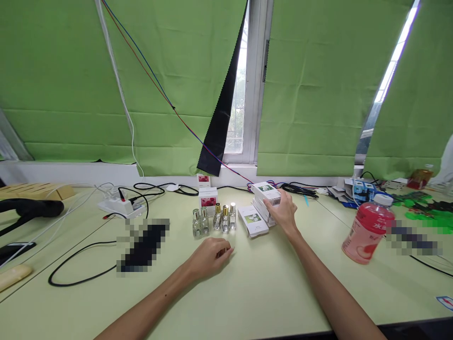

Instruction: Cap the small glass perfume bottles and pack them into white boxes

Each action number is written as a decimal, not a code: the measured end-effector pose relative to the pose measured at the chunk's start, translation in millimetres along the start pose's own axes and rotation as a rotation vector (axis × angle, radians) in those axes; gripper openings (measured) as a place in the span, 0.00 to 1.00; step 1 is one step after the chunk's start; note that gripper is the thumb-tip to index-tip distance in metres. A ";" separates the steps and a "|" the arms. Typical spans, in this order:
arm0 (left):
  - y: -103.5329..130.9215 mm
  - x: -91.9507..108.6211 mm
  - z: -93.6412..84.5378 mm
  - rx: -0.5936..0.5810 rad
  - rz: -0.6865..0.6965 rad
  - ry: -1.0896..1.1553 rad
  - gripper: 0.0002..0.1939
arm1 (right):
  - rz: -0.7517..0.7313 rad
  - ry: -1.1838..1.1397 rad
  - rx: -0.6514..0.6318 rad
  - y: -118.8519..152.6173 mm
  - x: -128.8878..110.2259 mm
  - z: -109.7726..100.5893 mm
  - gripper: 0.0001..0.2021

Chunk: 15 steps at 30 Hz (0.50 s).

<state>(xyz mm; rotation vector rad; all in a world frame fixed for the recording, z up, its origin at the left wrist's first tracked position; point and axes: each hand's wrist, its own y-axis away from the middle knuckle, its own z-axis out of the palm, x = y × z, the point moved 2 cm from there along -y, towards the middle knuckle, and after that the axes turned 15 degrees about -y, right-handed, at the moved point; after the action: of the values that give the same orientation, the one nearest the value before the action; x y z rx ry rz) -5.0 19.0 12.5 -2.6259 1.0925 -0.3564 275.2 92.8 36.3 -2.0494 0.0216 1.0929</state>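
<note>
My right hand (283,208) grips a small white box (266,191) with a green-and-white flower picture, at the top of a stack of white boxes. Its thumb is on the near side, and the fingers wrap the right end. Leaning against the stack is another white box (253,221) with a similar picture. My left hand (211,257) rests on the table, fingers loosely curled with nothing visible in them. Just beyond it stand several small clear glass bottles (216,219) with silver and gold caps. Behind them are white boxes with red pictures (208,197).
A pink-labelled drink bottle (368,229) stands at the right. A white power strip (122,207) with cables lies at the left, beside a blurred dark object (145,245). Black cables (297,189) run along the back wall. Torn cartons (354,191) sit at the far right.
</note>
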 end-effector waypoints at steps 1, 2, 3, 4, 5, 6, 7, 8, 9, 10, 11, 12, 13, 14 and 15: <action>0.3 -0.5 0.5 -0.002 0.000 -0.002 0.21 | -0.008 -0.011 0.012 0.1 -0.2 -0.2 0.28; 0.5 -1.0 1.0 -0.006 -0.002 -0.005 0.20 | -0.013 -0.021 0.024 0.3 -0.6 -0.7 0.28; 0.7 -1.4 1.3 -0.009 -0.004 -0.007 0.20 | -0.018 -0.031 0.037 0.4 -1.4 -1.4 0.28; 0.8 -1.6 1.5 -0.011 -0.007 -0.009 0.20 | -0.022 -0.041 0.049 0.7 -2.7 -2.4 0.28; 0.9 -1.6 1.4 -0.013 -0.010 -0.009 0.20 | -0.027 -0.051 0.062 1.1 -4.5 -3.5 0.28; 0.8 -1.3 1.2 -0.014 -0.013 -0.009 0.20 | -0.035 -0.063 0.077 1.9 -7.2 -4.9 0.29; 0.8 -0.8 0.8 -0.015 -0.017 -0.008 0.20 | -0.049 -0.075 0.095 3.0 -10.6 -6.2 0.30; 0.7 -0.2 0.4 -0.017 -0.020 -0.006 0.19 | -0.068 -0.092 0.113 4.7 -15.0 -7.4 0.30; 0.6 0.2 0.0 -0.017 -0.025 -0.002 0.19 | -0.094 -0.110 0.130 6.9 -20.2 -8.4 0.30; 0.5 0.5 -0.3 -0.016 -0.028 0.004 0.19 | -0.125 -0.128 0.146 9.8 -26.2 -9.1 0.29; 0.3 0.6 -0.6 -0.012 -0.033 0.011 0.19 | -0.157 -0.146 0.154 13.4 -32.7 -9.3 0.28; 0.2 0.4 -0.9 -0.002 -0.040 0.018 0.19 | -0.187 -0.167 0.166 17.7 -39.5 -9.4 0.28; -0.1 -0.2 -1.4 0.014 -0.049 0.026 0.19 | -0.220 -0.191 0.169 22.8 -46.6 -9.1 0.28; -0.4 -0.9 -2.2 0.039 -0.062 0.037 0.19 | -0.254 -0.220 0.162 28.4 -53.7 -8.3 0.28; -0.7 -1.9 -3.3 0.073 -0.082 0.057 0.18 | -0.287 -0.252 0.144 34.7 -60.5 -7.2 0.29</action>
<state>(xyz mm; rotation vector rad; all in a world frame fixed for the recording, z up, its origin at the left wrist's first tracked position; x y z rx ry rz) -6.9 20.4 15.5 -2.6160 0.9724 -0.4818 229.9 44.4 59.1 -1.7126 -0.3025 1.1234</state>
